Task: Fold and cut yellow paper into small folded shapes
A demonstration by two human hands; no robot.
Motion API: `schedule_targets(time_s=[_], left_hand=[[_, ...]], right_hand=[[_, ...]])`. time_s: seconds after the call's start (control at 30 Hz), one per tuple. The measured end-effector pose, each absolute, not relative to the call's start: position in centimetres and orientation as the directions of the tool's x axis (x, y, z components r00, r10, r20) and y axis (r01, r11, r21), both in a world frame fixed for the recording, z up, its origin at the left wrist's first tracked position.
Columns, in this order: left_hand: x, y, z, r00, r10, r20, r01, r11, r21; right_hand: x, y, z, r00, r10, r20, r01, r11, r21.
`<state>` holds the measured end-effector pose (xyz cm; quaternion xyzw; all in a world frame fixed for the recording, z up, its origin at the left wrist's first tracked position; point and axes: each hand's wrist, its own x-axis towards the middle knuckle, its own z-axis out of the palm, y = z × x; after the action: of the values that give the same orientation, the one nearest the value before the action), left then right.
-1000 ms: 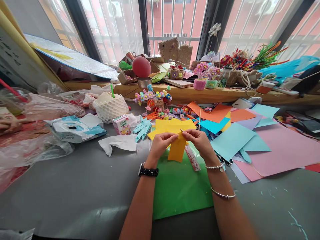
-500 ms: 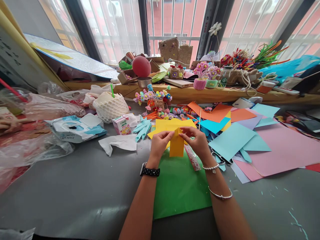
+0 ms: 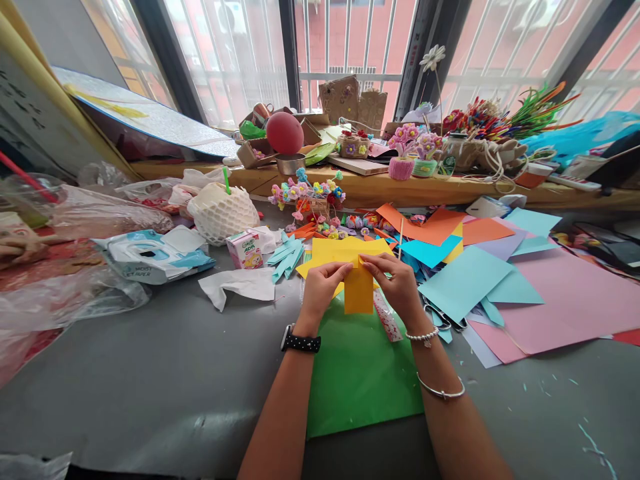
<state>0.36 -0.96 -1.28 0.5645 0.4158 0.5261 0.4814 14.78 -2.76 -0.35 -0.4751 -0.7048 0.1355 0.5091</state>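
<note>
At the far left, a yellow-edged panel (image 3: 30,110) carries dark characters too blurred to read. Below it, another person's hand (image 3: 23,248) shows near crumpled clear plastic bags (image 3: 107,213). Next comes a white-and-blue soft plastic pack (image 3: 167,257), printed "MOIST" with "PAPER" under it, the rest of that line unclear. A cream object in white foam netting (image 3: 223,212), with a green straw, stands behind a crumpled white tissue (image 3: 240,287). The small pink-and-white carton (image 3: 245,249) beside them bears lettering too small to read surely.

The left hand (image 3: 321,283), above a black dotted watch strap (image 3: 303,341), pinches the upper left edge of a small yellow rectangular paper (image 3: 359,293). That paper hangs between both hands, above a large green sheet (image 3: 360,380). The right hand (image 3: 399,283), thumb and fingers closed together, grips its upper right corner; a silver beaded bracelet (image 3: 423,335) circles the wrist.

Farther right, on the sill, a clear jar (image 3: 453,150) shows a round green emblem, its words illegible. Below lie light-blue paper sheets (image 3: 466,280) and a large pink sheet (image 3: 580,293).
</note>
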Motion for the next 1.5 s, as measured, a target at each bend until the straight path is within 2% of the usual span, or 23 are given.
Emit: schedule_targets(time_s=[0.23,0.4,0.5,0.67,0.87,1.33,1.5], left_hand=[[0.41,-1.11,-1.11,0.092,0.97,0.225,-0.005,-0.225,0.974],[0.48,-1.06,-1.16,0.102,0.973,0.209,-0.031,-0.207,0.978],[0.48,-1.05,-1.21,0.114,0.973,0.2,-0.038,-0.196,0.98],[0.47,-1.25,-1.04,0.134,0.974,0.183,-0.035,-0.18,0.983],[0.56,-1.5,-0.8,0.113,0.974,0.194,-0.05,-0.189,0.981],[0.57,-1.45,-0.78,0.082,0.966,0.247,-0.029,-0.245,0.969],[0.69,-1.31,-1.07,0.079,0.96,0.267,-0.024,-0.266,0.964]], right_hand=[[14.41,-2.83,-0.26,0.005,0.811,0.586,0.554,0.485,-0.677],[14.32,-2.74,-0.51,0.033,0.82,0.572,0.506,0.479,-0.717],[14.3,-2.71,-0.58,0.067,0.841,0.537,0.429,0.462,-0.776],[14.15,-2.74,-0.58,0.135,0.911,0.391,0.209,0.36,-0.909],[13.98,-2.67,-0.56,0.156,0.922,0.355,0.026,0.355,-0.934],[13.9,-2.81,-0.43,0.094,0.902,0.422,0.28,0.383,-0.88],[13.93,-2.6,-0.67,0.104,0.898,0.427,0.312,0.378,-0.872]])
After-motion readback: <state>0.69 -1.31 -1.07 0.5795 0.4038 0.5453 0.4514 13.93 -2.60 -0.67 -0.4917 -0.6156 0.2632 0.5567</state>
